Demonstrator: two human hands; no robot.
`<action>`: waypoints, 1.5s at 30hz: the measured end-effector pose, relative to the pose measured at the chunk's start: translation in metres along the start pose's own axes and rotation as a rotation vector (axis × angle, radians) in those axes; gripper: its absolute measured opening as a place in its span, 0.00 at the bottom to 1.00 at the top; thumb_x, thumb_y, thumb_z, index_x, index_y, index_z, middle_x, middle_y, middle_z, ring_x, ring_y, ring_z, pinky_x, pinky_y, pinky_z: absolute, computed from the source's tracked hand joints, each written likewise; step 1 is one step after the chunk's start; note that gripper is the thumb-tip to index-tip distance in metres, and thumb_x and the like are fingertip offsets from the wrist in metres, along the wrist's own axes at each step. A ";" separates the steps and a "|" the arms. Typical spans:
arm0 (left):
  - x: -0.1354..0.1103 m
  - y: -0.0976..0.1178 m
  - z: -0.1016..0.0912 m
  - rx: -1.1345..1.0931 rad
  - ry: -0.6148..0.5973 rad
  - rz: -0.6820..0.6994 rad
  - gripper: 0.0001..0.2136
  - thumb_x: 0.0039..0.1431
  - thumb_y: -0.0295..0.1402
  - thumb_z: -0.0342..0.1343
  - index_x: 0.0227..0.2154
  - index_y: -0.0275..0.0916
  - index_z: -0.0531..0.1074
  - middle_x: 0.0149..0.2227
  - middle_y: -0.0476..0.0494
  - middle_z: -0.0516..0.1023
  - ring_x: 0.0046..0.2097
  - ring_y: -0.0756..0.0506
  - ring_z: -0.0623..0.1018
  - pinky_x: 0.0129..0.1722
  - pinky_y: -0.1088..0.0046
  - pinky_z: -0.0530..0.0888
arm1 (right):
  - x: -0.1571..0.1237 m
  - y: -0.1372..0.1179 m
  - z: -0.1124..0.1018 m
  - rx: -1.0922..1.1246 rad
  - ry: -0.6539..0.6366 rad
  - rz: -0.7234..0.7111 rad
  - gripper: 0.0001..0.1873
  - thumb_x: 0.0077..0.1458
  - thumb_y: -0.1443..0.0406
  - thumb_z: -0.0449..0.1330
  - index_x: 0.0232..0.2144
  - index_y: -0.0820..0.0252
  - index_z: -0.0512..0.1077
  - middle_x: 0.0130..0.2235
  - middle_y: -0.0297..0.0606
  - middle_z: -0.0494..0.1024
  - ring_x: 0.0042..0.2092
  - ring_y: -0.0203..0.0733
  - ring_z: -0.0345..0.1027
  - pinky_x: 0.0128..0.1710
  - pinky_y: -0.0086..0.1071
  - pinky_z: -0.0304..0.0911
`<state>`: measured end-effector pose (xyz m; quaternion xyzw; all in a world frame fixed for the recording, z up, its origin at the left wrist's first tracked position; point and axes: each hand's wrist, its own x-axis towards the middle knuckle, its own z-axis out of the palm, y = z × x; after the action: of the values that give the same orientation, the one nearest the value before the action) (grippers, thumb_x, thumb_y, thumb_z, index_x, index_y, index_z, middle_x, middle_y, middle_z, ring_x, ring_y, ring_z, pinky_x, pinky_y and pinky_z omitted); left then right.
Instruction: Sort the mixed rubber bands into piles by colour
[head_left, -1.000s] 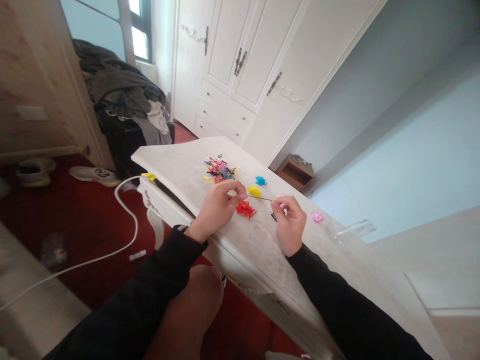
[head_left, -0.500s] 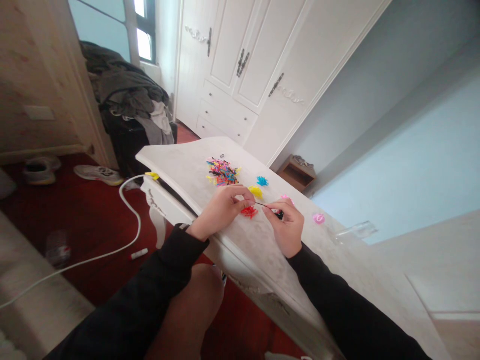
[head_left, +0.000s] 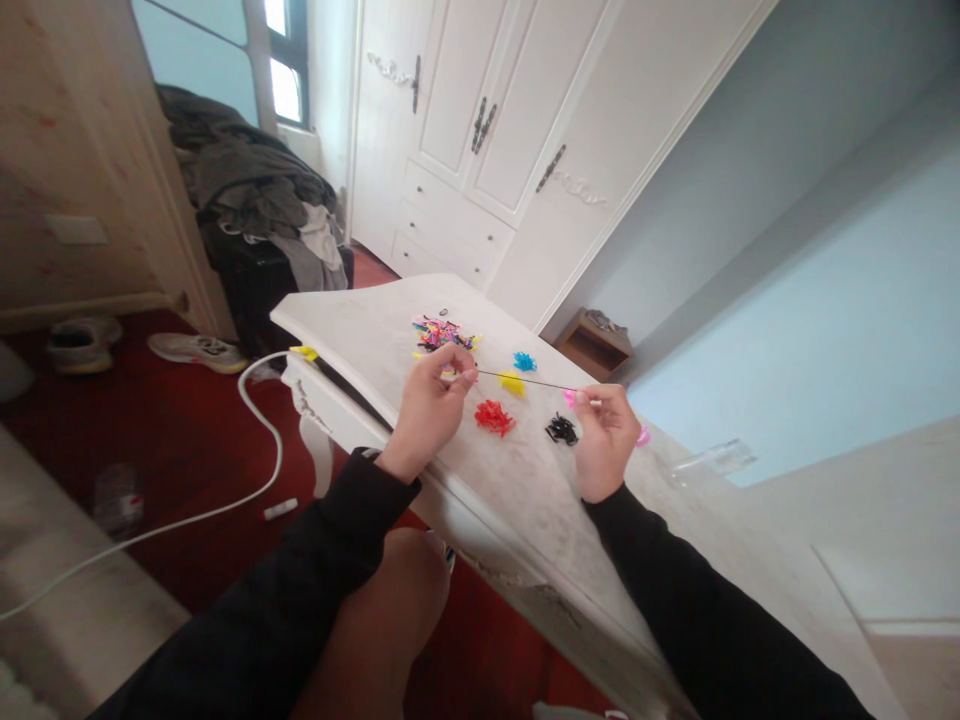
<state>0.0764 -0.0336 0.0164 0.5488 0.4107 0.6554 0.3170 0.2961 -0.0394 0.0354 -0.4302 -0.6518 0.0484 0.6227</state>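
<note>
A thin black elastic band [head_left: 541, 383] is stretched taut above the table between my two hands. My left hand [head_left: 437, 405] pinches one end, in front of a mixed pile of coloured bands [head_left: 442, 331] that it partly covers. The other end is pinched by my right hand [head_left: 607, 440], beside a small pile of black bands [head_left: 561, 429]. Below the stretched band lies a red pile [head_left: 495, 418]. A yellow pile [head_left: 512, 383] sits just under it, and a blue pile [head_left: 525, 361] lies farther back. Pink bands [head_left: 569, 398] show partly behind my right fingers.
The white table [head_left: 517, 510] runs diagonally, with a clear plastic container [head_left: 716, 460] lying toward its right end. A white cable [head_left: 279, 440] with a yellow end hangs at the left corner. Behind stands a white wardrobe [head_left: 450, 190]; shoes [head_left: 196, 350] are on the red floor.
My hands have moved apart, left hand leftward and right hand rightward, stretching the black band much longer. The red and black piles are now uncovered.
</note>
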 end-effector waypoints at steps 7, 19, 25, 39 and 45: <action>0.000 -0.001 0.002 0.028 -0.054 0.015 0.03 0.57 0.26 0.53 0.28 0.38 0.68 0.32 0.48 0.72 0.36 0.47 0.71 0.35 0.73 0.67 | -0.003 0.000 0.001 -0.023 -0.077 -0.040 0.06 0.61 0.65 0.63 0.30 0.57 0.74 0.32 0.31 0.74 0.34 0.38 0.66 0.36 0.33 0.59; 0.003 -0.006 0.005 0.039 -0.282 0.045 0.05 0.56 0.25 0.54 0.27 0.38 0.71 0.31 0.48 0.76 0.35 0.48 0.74 0.35 0.74 0.70 | -0.009 -0.006 0.004 -0.084 -0.204 -0.128 0.06 0.61 0.65 0.64 0.30 0.56 0.75 0.31 0.32 0.75 0.34 0.39 0.65 0.36 0.35 0.60; 0.006 -0.007 0.005 0.125 -0.320 0.014 0.07 0.60 0.27 0.52 0.34 0.38 0.77 0.32 0.47 0.78 0.34 0.48 0.76 0.35 0.74 0.70 | -0.007 0.004 -0.016 -0.164 -0.196 -0.288 0.04 0.60 0.66 0.65 0.31 0.55 0.77 0.31 0.33 0.77 0.36 0.42 0.68 0.38 0.38 0.64; 0.009 -0.012 0.004 0.098 -0.337 -0.006 0.07 0.56 0.33 0.54 0.30 0.37 0.75 0.28 0.47 0.75 0.33 0.47 0.74 0.33 0.74 0.69 | 0.010 0.054 -0.071 -0.222 -0.269 0.044 0.07 0.53 0.61 0.67 0.28 0.59 0.80 0.30 0.34 0.79 0.31 0.38 0.67 0.32 0.33 0.63; 0.008 -0.009 0.003 0.099 -0.350 -0.016 0.08 0.56 0.35 0.54 0.30 0.37 0.75 0.28 0.47 0.75 0.33 0.47 0.74 0.33 0.74 0.69 | 0.011 0.057 -0.072 -0.220 -0.353 0.115 0.08 0.49 0.61 0.68 0.27 0.60 0.81 0.28 0.35 0.79 0.29 0.36 0.67 0.31 0.32 0.63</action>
<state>0.0775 -0.0219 0.0124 0.6661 0.3853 0.5265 0.3613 0.3874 -0.0306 0.0251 -0.5168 -0.7264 0.0872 0.4445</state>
